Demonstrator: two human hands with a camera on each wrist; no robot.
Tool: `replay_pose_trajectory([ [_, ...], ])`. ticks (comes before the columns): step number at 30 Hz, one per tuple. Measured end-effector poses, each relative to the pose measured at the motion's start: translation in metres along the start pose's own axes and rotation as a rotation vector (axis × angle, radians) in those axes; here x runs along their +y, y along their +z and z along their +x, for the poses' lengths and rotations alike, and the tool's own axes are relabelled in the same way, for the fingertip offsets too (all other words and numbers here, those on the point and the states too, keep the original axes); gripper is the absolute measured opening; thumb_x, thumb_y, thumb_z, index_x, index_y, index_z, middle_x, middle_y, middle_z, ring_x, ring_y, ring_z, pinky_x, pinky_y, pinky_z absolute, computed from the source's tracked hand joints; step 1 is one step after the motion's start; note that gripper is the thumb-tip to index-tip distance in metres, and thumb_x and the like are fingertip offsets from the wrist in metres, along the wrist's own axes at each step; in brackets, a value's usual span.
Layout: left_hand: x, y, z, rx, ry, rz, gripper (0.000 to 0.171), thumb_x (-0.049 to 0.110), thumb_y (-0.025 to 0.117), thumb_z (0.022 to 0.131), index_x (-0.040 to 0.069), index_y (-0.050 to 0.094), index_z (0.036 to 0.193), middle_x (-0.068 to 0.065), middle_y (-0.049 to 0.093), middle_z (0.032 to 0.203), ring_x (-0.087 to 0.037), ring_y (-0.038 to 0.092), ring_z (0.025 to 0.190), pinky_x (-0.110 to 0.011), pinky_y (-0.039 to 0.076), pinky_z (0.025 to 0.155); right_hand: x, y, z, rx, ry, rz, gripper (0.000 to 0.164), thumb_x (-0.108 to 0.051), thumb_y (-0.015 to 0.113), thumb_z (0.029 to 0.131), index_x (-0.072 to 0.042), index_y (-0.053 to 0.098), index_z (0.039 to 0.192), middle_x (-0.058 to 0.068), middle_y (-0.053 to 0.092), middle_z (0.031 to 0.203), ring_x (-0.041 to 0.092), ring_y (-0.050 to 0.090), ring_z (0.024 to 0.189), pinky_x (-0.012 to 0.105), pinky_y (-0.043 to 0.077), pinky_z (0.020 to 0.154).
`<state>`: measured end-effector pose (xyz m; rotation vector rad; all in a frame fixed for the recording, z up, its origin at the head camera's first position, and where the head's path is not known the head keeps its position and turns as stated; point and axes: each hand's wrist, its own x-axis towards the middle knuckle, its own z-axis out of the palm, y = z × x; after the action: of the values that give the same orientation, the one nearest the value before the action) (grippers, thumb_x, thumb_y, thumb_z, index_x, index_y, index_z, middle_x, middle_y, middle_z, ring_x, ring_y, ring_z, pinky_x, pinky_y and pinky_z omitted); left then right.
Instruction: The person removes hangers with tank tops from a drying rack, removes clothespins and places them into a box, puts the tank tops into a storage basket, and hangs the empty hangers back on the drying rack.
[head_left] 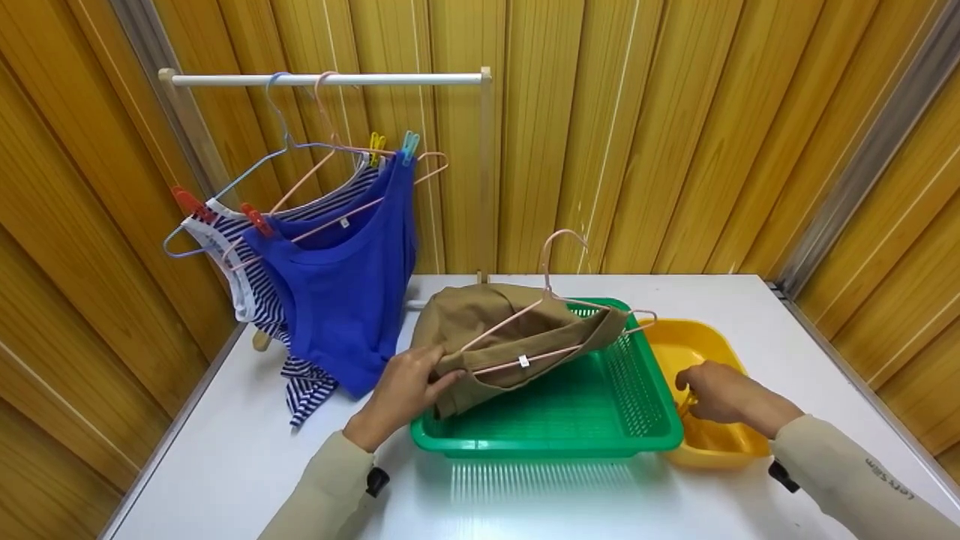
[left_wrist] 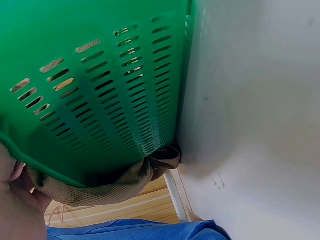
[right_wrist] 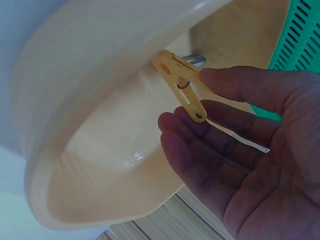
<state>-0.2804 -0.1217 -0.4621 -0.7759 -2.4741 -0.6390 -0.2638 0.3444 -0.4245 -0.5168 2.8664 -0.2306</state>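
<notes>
here, the brown garment (head_left: 457, 315) lies partly over the left side of the green basket (head_left: 555, 444), with a pink hanger (head_left: 546, 270) set in its opening, hook upward. the left hand (head_left: 405, 386) grips the garment's near left edge, thumb on top; the right hand (head_left: 724, 394) pinches a yellow clothespin (right_wrist: 175, 75) between thumb and fingers over the yellow basin (head_left: 720, 454), which stands just beside the basket on the white table (head_left: 210, 442). a white label (head_left: 524, 361) marks the garment's opening; a similar tag (head_left: 345, 223) shows inside the blue top (head_left: 345, 300); any print on either is too small to read. dark lettering on the right sleeve (head_left: 847, 469) seems to read "let's slim". at left, the blue top and a striped top (head_left: 307, 394) hang from the white rail (head_left: 405, 79) on hangers, held by clothespins.
</notes>
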Motion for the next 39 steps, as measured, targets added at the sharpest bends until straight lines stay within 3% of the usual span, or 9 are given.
replay_pose_trajectory([
  [12, 0.001, 0.000, 0.000, 0.014, 0.006, -0.011, 0.030, 0.041, 0.069, 0.090, 0.013, 0.059, 0.086, 0.004, 0.056, 0.074, -0.010, 0.047, 0.067, -0.023, 0.038, 0.061, -0.003, -0.026, -0.002, 0.034, -0.009, -0.005, 0.038, -0.012, 0.078, 0.082, 0.000, 0.064, 0.116, 0.019, 0.069, 0.101, 0.028, 0.064, 0.085, 0.048, 0.058, 0.077],
  [18, 0.001, 0.000, 0.000, 0.031, 0.020, -0.006, 0.031, 0.040, 0.070, 0.090, 0.013, 0.057, 0.083, 0.003, 0.055, 0.073, -0.010, 0.047, 0.065, -0.023, 0.038, 0.060, -0.016, -0.048, 0.001, 0.168, -0.039, -0.041, 0.035, -0.016, 0.075, 0.086, 0.000, 0.065, 0.116, 0.016, 0.069, 0.102, 0.028, 0.064, 0.088, 0.048, 0.057, 0.078],
  [24, 0.000, 0.000, -0.001, 0.030, 0.023, 0.002, 0.031, 0.040, 0.070, 0.090, 0.012, 0.058, 0.084, 0.004, 0.051, 0.070, -0.010, 0.043, 0.064, -0.023, 0.034, 0.059, -0.032, -0.064, 0.004, 0.343, -0.122, -0.073, 0.031, -0.015, 0.073, 0.087, -0.003, 0.067, 0.115, 0.014, 0.069, 0.107, 0.030, 0.067, 0.092, 0.049, 0.056, 0.080],
  [27, 0.000, 0.001, -0.003, 0.025, 0.007, -0.003, 0.031, 0.040, 0.070, 0.090, 0.012, 0.058, 0.084, 0.004, 0.051, 0.071, -0.009, 0.042, 0.064, -0.023, 0.034, 0.059, -0.041, -0.069, 0.010, 0.388, -0.152, -0.071, 0.030, -0.015, 0.072, 0.088, -0.005, 0.067, 0.115, 0.013, 0.069, 0.109, 0.031, 0.067, 0.094, 0.050, 0.056, 0.081],
  [39, 0.002, -0.001, 0.000, 0.007, 0.000, -0.009, 0.030, 0.040, 0.068, 0.091, 0.013, 0.057, 0.084, 0.003, 0.053, 0.072, -0.010, 0.046, 0.065, -0.023, 0.036, 0.059, -0.059, -0.066, 0.042, 0.408, -0.187, -0.018, 0.041, -0.017, 0.070, 0.090, -0.006, 0.060, 0.128, 0.016, 0.061, 0.131, 0.038, 0.060, 0.117, 0.058, 0.047, 0.099],
])
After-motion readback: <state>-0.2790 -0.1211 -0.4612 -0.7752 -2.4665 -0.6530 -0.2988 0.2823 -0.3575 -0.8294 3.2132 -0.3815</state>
